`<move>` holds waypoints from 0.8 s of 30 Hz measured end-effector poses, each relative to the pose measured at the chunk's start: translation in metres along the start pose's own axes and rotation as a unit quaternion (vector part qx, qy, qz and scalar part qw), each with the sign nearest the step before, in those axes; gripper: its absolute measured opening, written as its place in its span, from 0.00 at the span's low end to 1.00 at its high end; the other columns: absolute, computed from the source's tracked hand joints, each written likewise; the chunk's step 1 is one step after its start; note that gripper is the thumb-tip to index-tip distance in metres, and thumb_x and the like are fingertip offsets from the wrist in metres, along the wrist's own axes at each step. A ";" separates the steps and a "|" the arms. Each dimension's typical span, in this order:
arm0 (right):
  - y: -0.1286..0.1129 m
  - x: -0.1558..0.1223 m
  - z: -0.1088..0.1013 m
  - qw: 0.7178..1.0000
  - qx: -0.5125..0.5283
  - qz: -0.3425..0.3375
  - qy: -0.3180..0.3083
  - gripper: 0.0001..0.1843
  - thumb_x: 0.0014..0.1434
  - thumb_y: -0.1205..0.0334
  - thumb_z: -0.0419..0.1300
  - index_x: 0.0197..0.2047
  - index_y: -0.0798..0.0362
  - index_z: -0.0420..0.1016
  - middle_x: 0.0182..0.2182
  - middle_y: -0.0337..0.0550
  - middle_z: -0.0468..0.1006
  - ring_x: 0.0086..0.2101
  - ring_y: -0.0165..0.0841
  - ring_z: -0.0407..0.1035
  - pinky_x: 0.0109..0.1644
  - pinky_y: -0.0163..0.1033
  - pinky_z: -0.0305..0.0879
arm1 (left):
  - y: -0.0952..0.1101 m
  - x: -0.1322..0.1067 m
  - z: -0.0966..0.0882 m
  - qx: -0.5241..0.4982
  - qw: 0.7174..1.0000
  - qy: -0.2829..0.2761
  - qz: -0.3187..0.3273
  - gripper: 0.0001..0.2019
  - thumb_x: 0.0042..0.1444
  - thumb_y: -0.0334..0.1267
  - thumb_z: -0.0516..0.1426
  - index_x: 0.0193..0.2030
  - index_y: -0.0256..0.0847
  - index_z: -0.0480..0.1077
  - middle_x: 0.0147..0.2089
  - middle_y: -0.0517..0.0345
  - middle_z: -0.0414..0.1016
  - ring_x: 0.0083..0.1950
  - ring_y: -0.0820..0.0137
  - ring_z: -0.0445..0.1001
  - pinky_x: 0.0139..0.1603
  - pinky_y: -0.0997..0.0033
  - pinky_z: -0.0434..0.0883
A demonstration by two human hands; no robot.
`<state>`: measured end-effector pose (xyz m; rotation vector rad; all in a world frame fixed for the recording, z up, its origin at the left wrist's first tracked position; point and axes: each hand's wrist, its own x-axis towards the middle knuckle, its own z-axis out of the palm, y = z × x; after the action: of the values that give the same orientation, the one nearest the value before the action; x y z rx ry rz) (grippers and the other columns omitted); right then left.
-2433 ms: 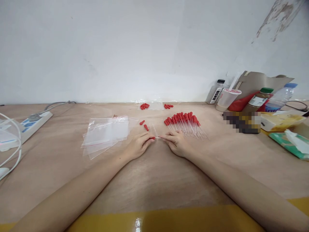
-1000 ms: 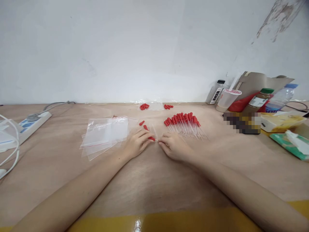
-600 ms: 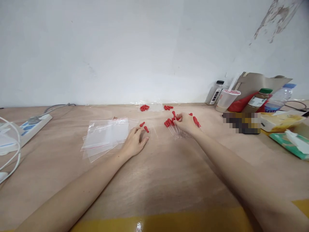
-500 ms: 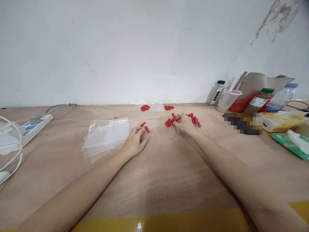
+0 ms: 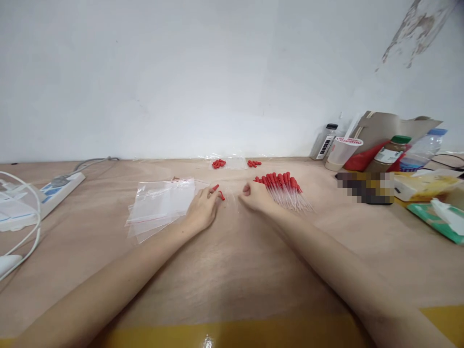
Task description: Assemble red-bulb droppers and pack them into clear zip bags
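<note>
Assembled droppers (image 5: 281, 181), one fan, red bulbs to the rear, clear tubes toward the person: more than ten, the exact count lost to overlap. Right hand (image 5: 256, 195), one, at the left edge of the droppers, fingers curled inward; whether they grasp anything cannot be told. Left hand (image 5: 201, 208), one, farther left of the droppers, fingers bent, tips at the loose red bulbs; firm hold or mere touch cannot be told. Loose red bulbs (image 5: 215, 187), two, left of the droppers, beyond the right hand. Clear plastic bags (image 5: 159, 203), at least three, overlapping, well left of the droppers. Red bulb clusters (image 5: 219, 164), two, behind and left of the droppers, with one clear tube bundle (image 5: 235, 162) between. Power strip (image 5: 67, 187), one, far left of the droppers. To the right of the droppers and behind: one black-capped bottle (image 5: 325, 144), one cup (image 5: 340, 153), one green-capped bottle (image 5: 388, 154), one blue-capped bottle (image 5: 424, 150). Green tissue packet (image 5: 427, 216), one, far right of the droppers
</note>
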<state>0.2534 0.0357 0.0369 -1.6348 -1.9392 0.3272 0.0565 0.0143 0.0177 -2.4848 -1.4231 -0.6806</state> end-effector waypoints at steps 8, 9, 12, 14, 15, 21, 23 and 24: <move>-0.032 0.006 0.028 0.993 -0.042 0.091 -0.064 0.22 0.48 0.60 0.59 0.46 0.60 0.63 0.42 0.61 0.72 0.41 0.43 0.68 0.37 0.40 0.62 | -0.015 0.043 0.000 0.141 0.977 -0.086 0.137 0.07 0.55 0.30 0.51 0.38 0.42 0.68 0.43 0.51 0.64 0.45 0.63 0.62 0.42 0.65 0.62; -0.034 0.006 0.028 0.992 -0.051 0.090 -0.067 0.22 0.48 0.61 0.58 0.46 0.61 0.62 0.41 0.62 0.72 0.41 0.44 0.69 0.37 0.41 0.63 | -0.015 0.045 0.001 0.142 0.975 -0.091 0.145 0.07 0.55 0.30 0.51 0.37 0.42 0.68 0.42 0.51 0.64 0.44 0.63 0.63 0.42 0.65 0.62; -0.034 0.005 0.024 0.992 -0.071 0.077 -0.072 0.20 0.50 0.62 0.57 0.46 0.62 0.64 0.40 0.63 0.72 0.40 0.45 0.69 0.35 0.42 0.62 | -0.016 0.044 -0.001 0.113 0.978 -0.090 0.149 0.07 0.55 0.30 0.50 0.36 0.41 0.67 0.42 0.50 0.64 0.44 0.62 0.63 0.42 0.64 0.62; -0.030 0.002 0.016 0.993 -0.071 0.065 -0.070 0.16 0.52 0.64 0.54 0.44 0.61 0.66 0.39 0.61 0.73 0.39 0.43 0.69 0.35 0.41 0.62 | -0.015 0.037 -0.007 0.065 0.985 -0.076 0.142 0.07 0.55 0.30 0.49 0.36 0.41 0.66 0.41 0.50 0.65 0.45 0.62 0.63 0.44 0.63 0.63; -0.026 -0.002 0.010 0.994 -0.069 0.049 -0.063 0.13 0.53 0.65 0.52 0.42 0.60 0.67 0.39 0.60 0.73 0.39 0.42 0.69 0.36 0.40 0.61 | -0.014 0.031 -0.011 0.033 0.988 -0.065 0.136 0.06 0.56 0.30 0.48 0.36 0.40 0.66 0.41 0.50 0.65 0.45 0.63 0.63 0.45 0.63 0.63; 0.009 -0.042 -0.012 0.983 -0.012 -0.181 0.016 0.13 0.59 0.66 0.46 0.40 0.57 0.70 0.35 0.50 0.71 0.37 0.34 0.65 0.39 0.37 0.60 | 0.011 -0.010 -0.025 -0.200 0.978 -0.060 0.029 0.06 0.59 0.37 0.47 0.38 0.40 0.62 0.37 0.55 0.68 0.38 0.68 0.68 0.40 0.66 0.67; 0.017 -0.056 -0.010 0.971 0.006 -0.237 0.033 0.14 0.60 0.65 0.46 0.43 0.56 0.70 0.36 0.49 0.70 0.36 0.33 0.64 0.40 0.37 0.59 | 0.019 -0.018 -0.021 -0.251 0.967 -0.054 -0.006 0.07 0.58 0.40 0.49 0.38 0.40 0.63 0.36 0.57 0.69 0.37 0.69 0.68 0.38 0.68 0.68; 0.020 -0.061 -0.008 0.966 0.007 -0.254 0.040 0.14 0.61 0.64 0.45 0.44 0.56 0.70 0.36 0.49 0.70 0.36 0.32 0.64 0.40 0.38 0.58 | 0.021 -0.020 -0.018 -0.272 0.961 -0.051 -0.018 0.08 0.58 0.40 0.49 0.41 0.40 0.63 0.37 0.57 0.69 0.37 0.70 0.69 0.38 0.69 0.68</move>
<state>0.2796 -0.0202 0.0165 -1.0667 -2.1950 0.0676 0.0605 -0.0191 0.0246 -2.9415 -1.4748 -1.0924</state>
